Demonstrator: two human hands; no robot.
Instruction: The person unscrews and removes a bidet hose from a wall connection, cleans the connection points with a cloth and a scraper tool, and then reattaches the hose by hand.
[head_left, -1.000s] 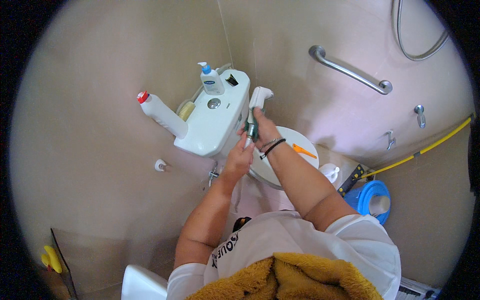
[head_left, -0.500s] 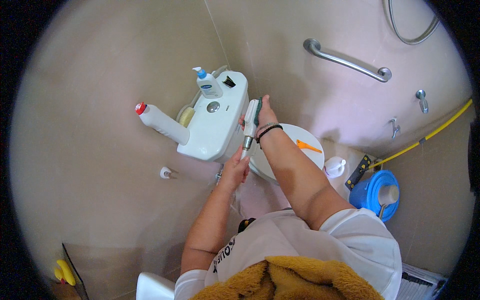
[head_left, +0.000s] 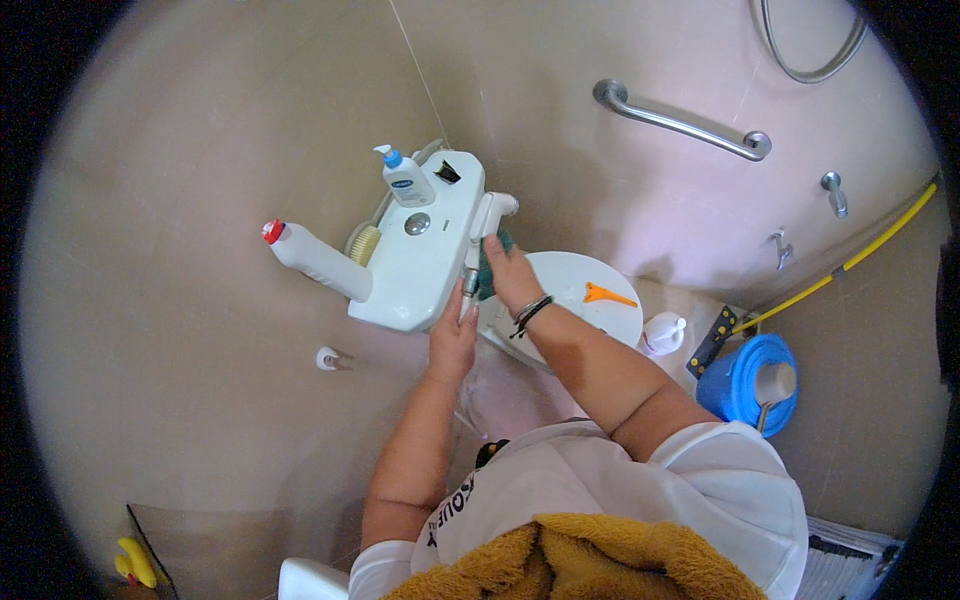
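A white handheld bidet sprayer with a metal collar stands across the front edge of the toilet tank, its head pointing away from me. My left hand is closed round the lower end of the sprayer, at the hose side. Against the sprayer's handle, my right hand presses a dark green scouring pad, its fingers partly hidden. Beneath my right wrist is the closed white toilet lid, with an orange plastic tool lying on it.
On the tank stand a pump bottle, a leaning white red-capped bottle and a pale-bristled brush. Right of the toilet are a white bottle and a blue bucket with a dipper. A grab bar crosses the wall.
My right hand and the scouring pad have slid down the sprayer, from its head toward the metal collar. My left hand has shifted slightly left, still holding the lower end.
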